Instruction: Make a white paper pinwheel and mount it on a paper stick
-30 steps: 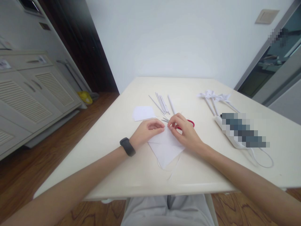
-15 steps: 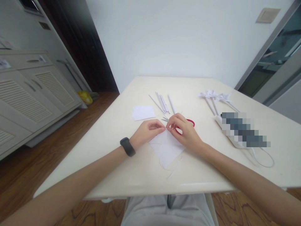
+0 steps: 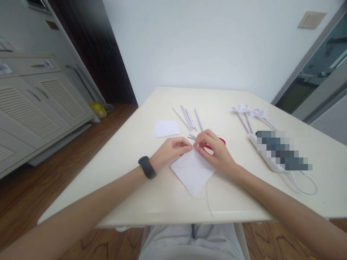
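Note:
A white square of paper (image 3: 193, 173) lies cornerwise in front of me, with a crease across its middle. At its far corner my left hand (image 3: 175, 148) pinches the paper between thumb and fingertips. My right hand (image 3: 214, 148) meets it there, its thumb and fingers also closed on that corner. Whether the fingertips hold a thread as well is too small to tell. Thin pale thread (image 3: 208, 200) trails from under the paper toward the table's front edge. Scissors with red handles (image 3: 222, 141) lie just behind my right hand, which partly hides them.
Further back on the table (image 3: 130, 144) lie a sheet of white paper (image 3: 167, 129), several thin paper sticks (image 3: 187, 117) and a thicker rolled tube (image 3: 199, 119). To the right are white paper shapes on sticks (image 3: 245, 110) and a white, partly pixelated object (image 3: 267, 153) with a cord.
The paper now lies flatter and shows more of its near half. The thread's end has shifted right and toward me. Both hands stay at the far corner, the right hand covering more of the scissors.

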`<state>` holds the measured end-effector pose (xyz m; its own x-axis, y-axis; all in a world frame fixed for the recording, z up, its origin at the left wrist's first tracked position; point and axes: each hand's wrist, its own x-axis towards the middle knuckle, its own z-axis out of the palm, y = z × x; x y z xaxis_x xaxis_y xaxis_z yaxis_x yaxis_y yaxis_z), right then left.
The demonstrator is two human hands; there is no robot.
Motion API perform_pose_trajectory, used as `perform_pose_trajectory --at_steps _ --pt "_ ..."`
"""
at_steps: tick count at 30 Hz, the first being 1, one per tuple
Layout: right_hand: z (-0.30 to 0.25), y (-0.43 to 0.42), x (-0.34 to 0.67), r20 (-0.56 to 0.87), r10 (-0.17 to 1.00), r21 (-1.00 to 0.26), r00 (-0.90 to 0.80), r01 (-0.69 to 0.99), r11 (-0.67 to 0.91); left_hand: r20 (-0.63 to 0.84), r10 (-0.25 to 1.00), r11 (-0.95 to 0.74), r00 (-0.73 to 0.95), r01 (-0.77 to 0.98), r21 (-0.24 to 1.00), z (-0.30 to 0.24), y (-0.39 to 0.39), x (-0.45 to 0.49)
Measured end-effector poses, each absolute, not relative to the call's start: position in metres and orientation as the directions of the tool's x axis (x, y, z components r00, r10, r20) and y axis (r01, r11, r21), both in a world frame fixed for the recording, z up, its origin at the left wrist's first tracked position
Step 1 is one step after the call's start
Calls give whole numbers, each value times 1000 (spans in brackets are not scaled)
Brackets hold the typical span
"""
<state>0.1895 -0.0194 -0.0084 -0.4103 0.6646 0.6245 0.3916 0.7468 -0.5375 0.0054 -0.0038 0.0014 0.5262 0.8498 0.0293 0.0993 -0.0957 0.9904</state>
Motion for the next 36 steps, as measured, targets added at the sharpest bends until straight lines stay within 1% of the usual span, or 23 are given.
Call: perform_pose_trajectory --at_steps 15,36 --pt "-5 -22 188 631 644 -548 -433 340 764 70 850 -111 523 47 993 2 -6 6" --pt "-6 -23 190 656 612 -494 -442 362 791 21 855 -64 519 66 996 6 -8 6"
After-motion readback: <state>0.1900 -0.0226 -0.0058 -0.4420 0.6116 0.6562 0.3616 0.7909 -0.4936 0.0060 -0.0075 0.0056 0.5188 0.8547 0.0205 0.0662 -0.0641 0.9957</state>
